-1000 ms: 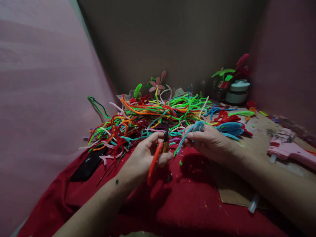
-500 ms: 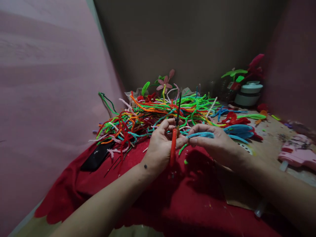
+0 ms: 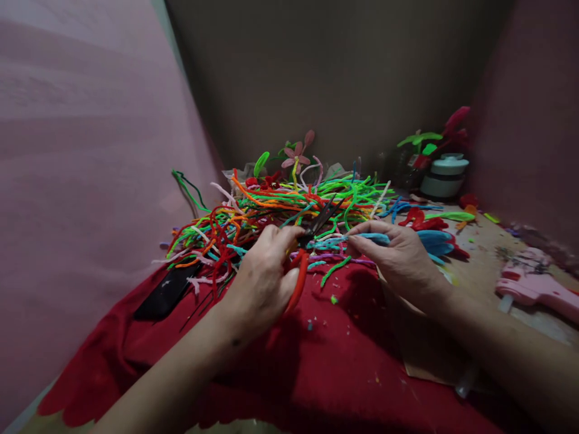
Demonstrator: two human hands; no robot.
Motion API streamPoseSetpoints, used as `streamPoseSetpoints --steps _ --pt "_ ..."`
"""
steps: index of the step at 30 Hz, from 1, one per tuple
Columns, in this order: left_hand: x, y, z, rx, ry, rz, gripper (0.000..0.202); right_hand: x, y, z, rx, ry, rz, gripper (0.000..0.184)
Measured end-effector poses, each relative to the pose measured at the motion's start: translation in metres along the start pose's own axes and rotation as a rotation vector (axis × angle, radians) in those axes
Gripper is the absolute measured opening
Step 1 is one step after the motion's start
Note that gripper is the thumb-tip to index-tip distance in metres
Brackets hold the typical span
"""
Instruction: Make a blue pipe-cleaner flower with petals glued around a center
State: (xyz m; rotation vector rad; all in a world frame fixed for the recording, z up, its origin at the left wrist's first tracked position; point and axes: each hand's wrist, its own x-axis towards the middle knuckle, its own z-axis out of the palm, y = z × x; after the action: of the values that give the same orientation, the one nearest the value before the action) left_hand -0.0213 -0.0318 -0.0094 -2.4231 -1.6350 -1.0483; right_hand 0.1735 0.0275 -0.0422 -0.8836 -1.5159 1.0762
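My left hand point(image 3: 265, 271) is closed round the red handles of a pair of scissors point(image 3: 297, 284). Their dark blades point up and to the right, spread slightly apart. Across from them, my right hand point(image 3: 400, 256) pinches a light blue pipe cleaner piece point(image 3: 375, 239) between thumb and fingers. Its thin tip points left, towards the blades, with a gap between. Behind both hands lies a tangled heap of coloured pipe cleaners point(image 3: 271, 199). A short green pipe cleaner point(image 3: 335, 271) rests on the red cloth point(image 3: 344, 355) below.
At the left a black phone point(image 3: 167, 292) lies on the cloth. Blue pipe cleaner petals point(image 3: 436, 242) sit beyond my right wrist. Further right are a pink glue gun point(image 3: 536, 283) and a lidded jar point(image 3: 446, 176). A pink pipe cleaner flower point(image 3: 296, 155) stands at the back.
My left hand has drawn away leftwards from my right hand. The scissors have swung from upright to slanting right, with their blades now parted. The right hand still pinches the blue piece.
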Motion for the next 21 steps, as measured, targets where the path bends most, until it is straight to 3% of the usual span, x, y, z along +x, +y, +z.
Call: streamPoseSetpoints --steps 4,7,13,21 --pt "-0.019 0.002 -0.007 0.12 -0.291 0.029 0.032 -0.004 -0.003 -0.001 -0.347 0.106 -0.306 0.004" --pt "-0.025 0.0 -0.003 0.177 -0.37 0.01 0.032 -0.005 -0.002 0.0 -0.455 0.11 -0.429 0.007" --pt "-0.026 -0.006 -0.001 0.251 -0.393 0.013 0.034 -0.005 -0.003 0.002 -0.486 0.079 -0.434 0.006" --pt "-0.03 -0.01 0.0 0.231 -0.372 0.071 0.032 -0.004 -0.004 0.001 -0.277 0.036 -0.256 0.008"
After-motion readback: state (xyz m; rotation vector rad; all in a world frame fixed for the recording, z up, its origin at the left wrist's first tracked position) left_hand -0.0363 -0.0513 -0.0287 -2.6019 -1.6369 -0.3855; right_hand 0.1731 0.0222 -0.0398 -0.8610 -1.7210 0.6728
